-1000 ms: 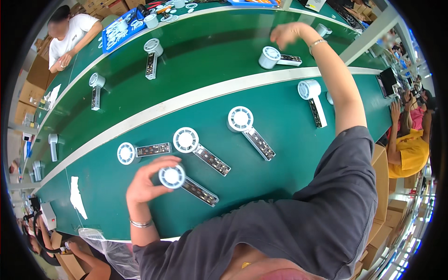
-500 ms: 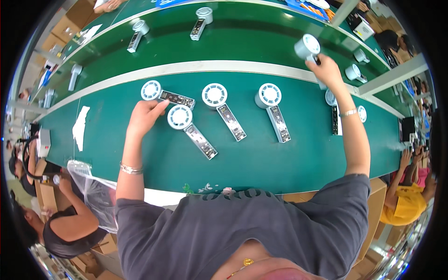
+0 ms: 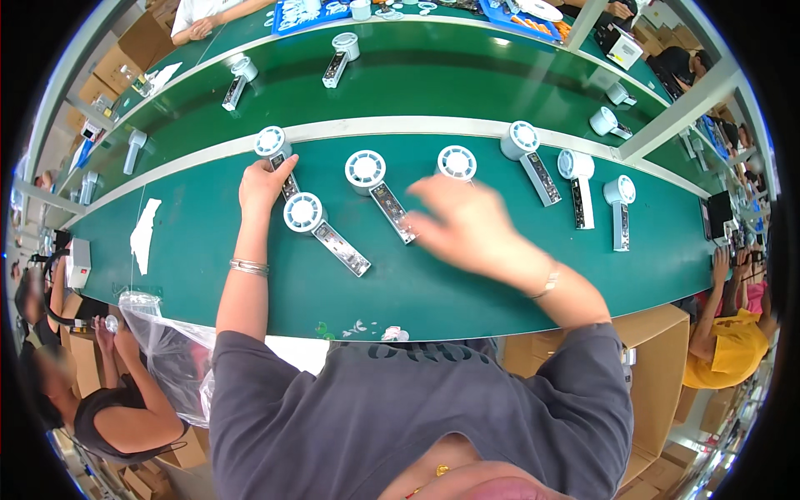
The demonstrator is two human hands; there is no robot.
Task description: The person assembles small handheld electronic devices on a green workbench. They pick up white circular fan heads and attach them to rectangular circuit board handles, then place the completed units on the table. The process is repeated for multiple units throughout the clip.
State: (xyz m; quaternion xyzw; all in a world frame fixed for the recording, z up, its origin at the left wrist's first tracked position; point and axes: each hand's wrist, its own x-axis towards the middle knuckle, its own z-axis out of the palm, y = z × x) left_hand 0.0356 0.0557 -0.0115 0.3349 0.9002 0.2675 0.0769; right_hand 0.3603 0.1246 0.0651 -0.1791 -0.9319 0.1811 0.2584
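Note:
My left hand (image 3: 262, 188) pinches the handle of a pale grey handheld fan (image 3: 270, 141), whose open handle shows a circuit board. Just nearer lies a second fan (image 3: 303, 212), its handle slanting toward me. A third fan (image 3: 365, 169) rests to the right of it. My right hand (image 3: 471, 223), blurred by motion, hovers with thumb and fingers apart close to the third fan's handle. It hides most of the handle of a fourth fan (image 3: 457, 162). Several more fans stand farther right, among them one (image 3: 520, 140) at the back and one (image 3: 619, 190) at the end.
A green bench (image 3: 400, 292) spreads before me, with a raised pale rail (image 3: 392, 126) behind it. Past the rail, more fans (image 3: 346, 47) lie on a green belt-like strip. White paper (image 3: 144, 236) lies at left. Clear plastic (image 3: 171, 350) and a carton (image 3: 658, 358) flank me. Co-workers sit around.
My right hand has let go of a fan at the back right and swung left and nearer. My left hand has turned its fan more upright. The view has shifted slightly.

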